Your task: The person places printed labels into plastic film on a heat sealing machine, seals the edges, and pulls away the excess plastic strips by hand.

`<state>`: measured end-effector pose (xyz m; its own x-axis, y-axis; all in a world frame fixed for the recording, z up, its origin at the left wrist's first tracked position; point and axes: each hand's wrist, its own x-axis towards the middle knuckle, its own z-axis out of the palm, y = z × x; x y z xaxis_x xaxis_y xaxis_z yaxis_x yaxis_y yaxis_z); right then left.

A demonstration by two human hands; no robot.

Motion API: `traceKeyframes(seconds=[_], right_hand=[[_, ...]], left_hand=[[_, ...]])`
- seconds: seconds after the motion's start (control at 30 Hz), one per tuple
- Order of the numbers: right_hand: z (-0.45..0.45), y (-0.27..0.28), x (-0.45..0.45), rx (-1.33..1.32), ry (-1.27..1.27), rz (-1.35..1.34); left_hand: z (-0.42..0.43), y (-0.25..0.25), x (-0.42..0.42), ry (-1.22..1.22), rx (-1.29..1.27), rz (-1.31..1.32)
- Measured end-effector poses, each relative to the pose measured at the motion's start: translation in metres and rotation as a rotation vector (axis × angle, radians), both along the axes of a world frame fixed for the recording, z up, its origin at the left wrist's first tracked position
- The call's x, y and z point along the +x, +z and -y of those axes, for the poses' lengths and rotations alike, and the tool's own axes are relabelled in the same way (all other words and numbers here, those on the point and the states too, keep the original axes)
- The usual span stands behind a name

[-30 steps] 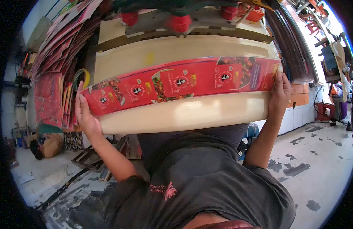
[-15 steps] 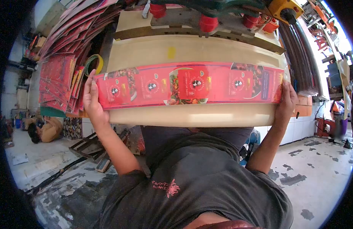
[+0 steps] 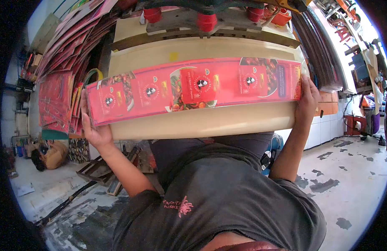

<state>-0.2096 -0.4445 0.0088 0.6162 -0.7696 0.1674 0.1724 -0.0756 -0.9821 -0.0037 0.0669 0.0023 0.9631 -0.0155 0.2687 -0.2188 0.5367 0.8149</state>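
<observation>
A long red printed plastic strip [image 3: 151, 90], with panda logos and food pictures, stretches between my two hands over a cream-coloured work surface [image 3: 193, 121]. My left hand [image 3: 96, 131] grips its left end, fingers behind and along the edge. At the other end, my right hand [image 3: 307, 98] is closed on the strip's edge. The strip slants, its left end lower and nearer to me than the right. Whether its middle touches the surface, I cannot tell.
A machine with red cups [image 3: 207, 21] and a metal bar [image 3: 202, 37] spans the back. Printed sheets [image 3: 55, 98] pile up at left beside a yellow tape roll [image 3: 94, 76]. Stacked sheets [image 3: 317, 50] stand at right. A person [image 3: 51, 154] is low at far left.
The strip's left end has dropped toward me and moved left with my left hand, so the strip now tilts. My right hand keeps its hold, shifted slightly left in view.
</observation>
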Motion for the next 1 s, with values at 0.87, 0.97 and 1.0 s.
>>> traceKeyframes(seconds=[0.87,0.97,1.0], right_hand=[[-0.007,-0.011,0.008,-0.202,-0.072,-0.108],[-0.007,-0.011,0.009,-0.191,-0.069,-0.100],[-0.005,-0.012,0.008,-0.192,-0.069,-0.099]], left_hand=[[0.005,-0.001,0.005,-0.061,0.191,0.002],[0.007,0.001,0.005,-0.072,0.162,0.020],[0.007,0.001,0.005,-0.072,0.161,0.021]])
